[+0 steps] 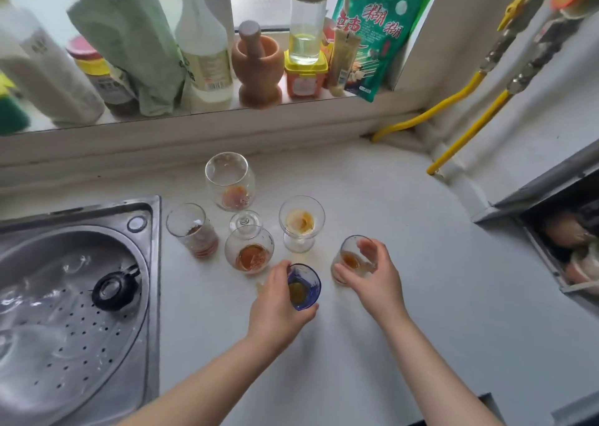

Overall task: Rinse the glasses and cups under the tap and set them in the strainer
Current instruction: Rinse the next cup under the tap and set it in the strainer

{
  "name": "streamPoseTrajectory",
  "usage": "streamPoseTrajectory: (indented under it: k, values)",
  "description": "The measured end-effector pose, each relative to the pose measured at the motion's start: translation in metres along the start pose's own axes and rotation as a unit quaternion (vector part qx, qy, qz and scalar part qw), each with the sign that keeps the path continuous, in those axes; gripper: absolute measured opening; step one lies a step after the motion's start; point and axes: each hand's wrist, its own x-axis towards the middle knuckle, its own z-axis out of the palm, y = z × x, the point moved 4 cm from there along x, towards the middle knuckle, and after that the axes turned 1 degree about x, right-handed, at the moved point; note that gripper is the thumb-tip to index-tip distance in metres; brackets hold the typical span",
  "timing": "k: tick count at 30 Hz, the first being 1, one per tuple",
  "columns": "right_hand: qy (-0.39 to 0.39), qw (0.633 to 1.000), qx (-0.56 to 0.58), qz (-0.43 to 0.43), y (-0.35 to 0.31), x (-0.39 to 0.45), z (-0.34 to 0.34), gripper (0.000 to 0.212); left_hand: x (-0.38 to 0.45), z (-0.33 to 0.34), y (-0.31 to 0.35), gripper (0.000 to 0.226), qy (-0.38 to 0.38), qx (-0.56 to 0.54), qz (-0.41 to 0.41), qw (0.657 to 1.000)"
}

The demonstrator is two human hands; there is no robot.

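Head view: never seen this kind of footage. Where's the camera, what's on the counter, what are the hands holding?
There is no machine here. One wide-angle camera sits on a person's head and looks down at their two bare hands.

The left hand grips a blue glass; the right hand grips a clear glass. Both glasses appear to stand on the white counter and hold brownish leftovers.

Four more dirty glasses stand behind: a tumbler, a tall wine glass, a round glass and a small stemmed glass.

At the left is a steel sink with a perforated strainer inside. Bottles and jars line the windowsill.
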Motion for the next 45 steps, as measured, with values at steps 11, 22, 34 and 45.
streamPoseTrajectory:
  k: [11,22,34,45]
  values:
    - [-0.068,0.984,-0.078,-0.146,-0.087,-0.098,0.044,0.06,-0.078,-0.102,-0.074,0.076,0.079,-0.103,-0.033,0.991]
    - [-0.175,0.963,-0.016,-0.204,-0.169,-0.262,0.276,0.058,-0.237,-0.303,-0.262,0.072,0.222,-0.146,-0.072,0.961]
    - [-0.318,0.922,-0.007,-0.219,-0.244,-0.35,0.503,0.061,-0.334,-0.451,-0.426,0.083,0.38,-0.138,-0.135,0.905]
    - [-0.352,0.914,-0.047,-0.199,-0.27,-0.331,0.643,0.064,-0.293,-0.503,-0.506,0.099,0.393,-0.173,-0.19,0.883]
